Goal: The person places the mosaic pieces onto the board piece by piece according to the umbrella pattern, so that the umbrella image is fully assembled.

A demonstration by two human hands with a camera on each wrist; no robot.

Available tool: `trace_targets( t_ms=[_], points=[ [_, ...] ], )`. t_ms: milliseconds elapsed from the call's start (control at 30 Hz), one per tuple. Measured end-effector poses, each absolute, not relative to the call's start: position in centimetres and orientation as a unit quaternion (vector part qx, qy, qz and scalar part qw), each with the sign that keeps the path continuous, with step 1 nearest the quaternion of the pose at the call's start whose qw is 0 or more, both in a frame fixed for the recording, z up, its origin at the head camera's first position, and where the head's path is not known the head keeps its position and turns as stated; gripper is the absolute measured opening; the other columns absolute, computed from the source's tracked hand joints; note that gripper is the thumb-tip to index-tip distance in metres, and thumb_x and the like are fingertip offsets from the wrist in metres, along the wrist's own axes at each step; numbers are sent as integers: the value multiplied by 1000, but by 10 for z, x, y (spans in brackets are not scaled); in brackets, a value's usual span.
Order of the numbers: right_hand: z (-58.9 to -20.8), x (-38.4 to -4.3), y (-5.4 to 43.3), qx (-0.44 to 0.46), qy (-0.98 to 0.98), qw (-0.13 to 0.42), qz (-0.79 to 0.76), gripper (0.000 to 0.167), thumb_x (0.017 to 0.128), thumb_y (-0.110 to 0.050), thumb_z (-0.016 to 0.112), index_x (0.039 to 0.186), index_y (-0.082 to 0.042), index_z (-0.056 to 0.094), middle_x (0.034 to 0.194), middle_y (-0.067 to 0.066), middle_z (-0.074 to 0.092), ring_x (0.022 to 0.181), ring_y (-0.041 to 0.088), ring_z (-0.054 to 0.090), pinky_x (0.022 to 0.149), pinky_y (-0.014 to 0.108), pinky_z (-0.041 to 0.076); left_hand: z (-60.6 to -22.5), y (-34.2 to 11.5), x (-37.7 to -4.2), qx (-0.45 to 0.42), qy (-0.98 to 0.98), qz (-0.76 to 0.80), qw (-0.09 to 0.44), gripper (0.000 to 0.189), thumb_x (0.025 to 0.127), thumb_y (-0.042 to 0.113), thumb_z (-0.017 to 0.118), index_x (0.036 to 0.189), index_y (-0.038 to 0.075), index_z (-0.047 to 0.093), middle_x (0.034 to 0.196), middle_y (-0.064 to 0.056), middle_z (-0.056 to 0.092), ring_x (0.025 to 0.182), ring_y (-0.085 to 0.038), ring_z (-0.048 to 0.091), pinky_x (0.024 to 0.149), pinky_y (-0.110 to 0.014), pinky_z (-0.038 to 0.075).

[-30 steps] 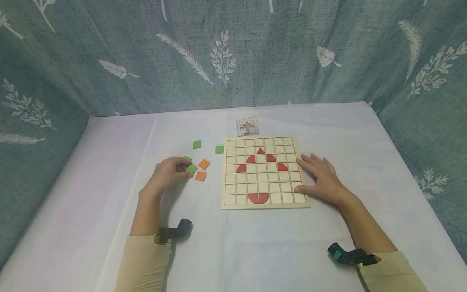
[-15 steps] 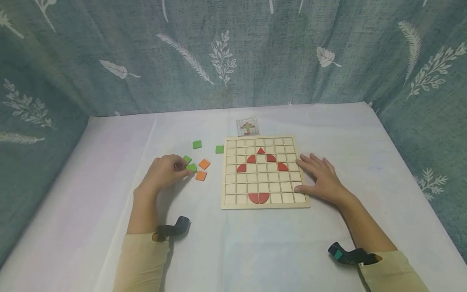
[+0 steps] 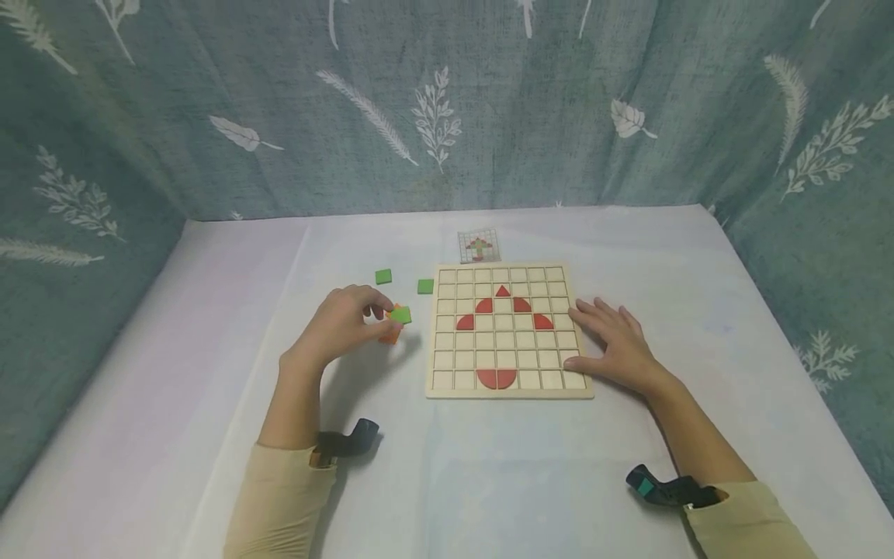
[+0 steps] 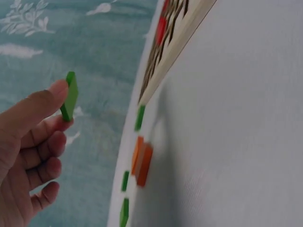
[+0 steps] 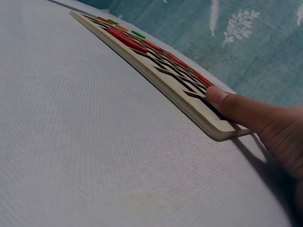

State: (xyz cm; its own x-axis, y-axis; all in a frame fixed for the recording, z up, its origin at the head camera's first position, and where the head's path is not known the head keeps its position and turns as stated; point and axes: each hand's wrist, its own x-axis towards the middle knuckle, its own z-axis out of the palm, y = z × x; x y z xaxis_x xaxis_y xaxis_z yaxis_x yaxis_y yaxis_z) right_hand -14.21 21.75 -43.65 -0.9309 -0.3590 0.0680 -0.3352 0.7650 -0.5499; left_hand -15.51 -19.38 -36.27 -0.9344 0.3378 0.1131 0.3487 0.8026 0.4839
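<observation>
Left hand (image 3: 345, 317), left of the board (image 3: 464, 360): thumb and finger clamped on 1 raised green tile (image 3: 401, 315). Right hand (image 3: 618, 348): fingers apart, thumb on the board's right margin. Orange tiles (image 4: 145, 165): 2, left of the board, partly covered in the head view. Loose green tiles (image 3: 383, 276): 3, likewise left, 1 hidden from the head view. Red pieces (image 3: 487, 379): 7, on the board. Card (image 3: 479, 247): beyond its far edge, print indistinct.

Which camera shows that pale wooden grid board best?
The head view: it looks down on nearly the whole pale wooden grid board. The left wrist view catches only a slanted part; the right wrist view shows it from low down, partly behind the right hand.
</observation>
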Motion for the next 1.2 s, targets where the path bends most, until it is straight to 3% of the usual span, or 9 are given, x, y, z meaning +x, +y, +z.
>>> trace_targets(
  t_ms=[367, 633, 1000, 1200],
  points=[
    [-439, -140, 217, -183, 939, 15, -290, 85, 72, -42, 78, 140, -4, 43, 149, 19, 33, 142, 38, 17, 111, 56, 1, -367, -160, -170, -224, -940, -254, 34, 31, 77, 32, 77, 94, 8, 71, 79, -1, 63, 76, -21, 57, 73, -34, 42],
    [-438, -142, 219, -194, 939, 15, -283, 85, 73, -41, 76, 141, -4, 42, 150, 20, 32, 141, 38, 17, 111, 57, 1, -375, -129, -184, -234, -942, -239, -1, 31, 78, 34, 75, 96, 9, 72, 82, 0, 65, 76, -17, 55, 66, -30, 44],
    [-437, -142, 220, -196, 939, 25, -282, 86, 74, -43, 76, 142, -4, 40, 150, 19, 31, 142, 37, 16, 111, 57, 0, -384, -98, -197, -254, -944, -208, -22, 28, 81, 31, 71, 100, 10, 71, 86, 1, 68, 82, -15, 58, 76, -33, 43],
    [-437, -142, 220, -200, 937, 17, -287, 85, 73, -42, 77, 141, -3, 42, 150, 20, 32, 141, 38, 17, 111, 58, 1, -383, -80, -207, -257, -947, -190, -41, 32, 83, 35, 70, 104, 10, 70, 91, 1, 69, 83, -14, 60, 75, -33, 46]
  ],
)
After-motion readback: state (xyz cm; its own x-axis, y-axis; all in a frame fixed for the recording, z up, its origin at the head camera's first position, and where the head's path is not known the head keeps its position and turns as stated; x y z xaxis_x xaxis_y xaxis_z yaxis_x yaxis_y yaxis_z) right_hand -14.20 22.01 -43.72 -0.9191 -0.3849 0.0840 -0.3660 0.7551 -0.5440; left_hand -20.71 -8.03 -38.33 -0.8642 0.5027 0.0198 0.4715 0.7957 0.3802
